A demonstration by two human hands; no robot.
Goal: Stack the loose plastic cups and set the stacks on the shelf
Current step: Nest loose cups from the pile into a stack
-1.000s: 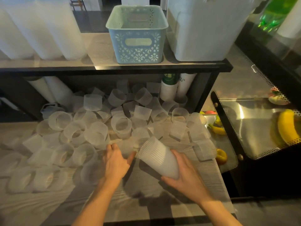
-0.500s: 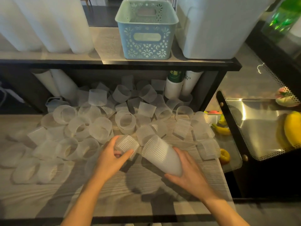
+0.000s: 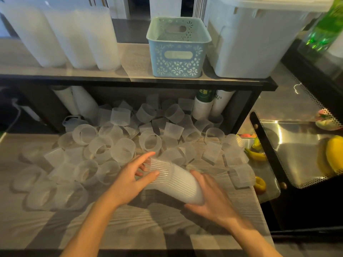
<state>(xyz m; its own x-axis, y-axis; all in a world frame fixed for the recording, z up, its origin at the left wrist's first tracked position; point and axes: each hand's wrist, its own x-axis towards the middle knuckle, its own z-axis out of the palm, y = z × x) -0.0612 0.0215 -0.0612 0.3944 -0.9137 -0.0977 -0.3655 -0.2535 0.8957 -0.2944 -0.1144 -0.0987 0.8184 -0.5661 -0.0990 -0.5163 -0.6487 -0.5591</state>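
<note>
Lying tilted just above the wooden counter (image 3: 130, 225), the stack of ribbed plastic cups (image 3: 178, 182) is cradled underneath by the right hand (image 3: 209, 197) while the left hand (image 3: 130, 179) pinches its top cup, loose cups (image 3: 122, 143) heaped just behind.

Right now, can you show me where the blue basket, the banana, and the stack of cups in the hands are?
blue basket (image 3: 177, 58), head view, on its front wall near the label.
banana (image 3: 335, 156), head view, on its yellow middle.
stack of cups (image 3: 182, 184), head view, on its ribbed side between the hands.
</note>
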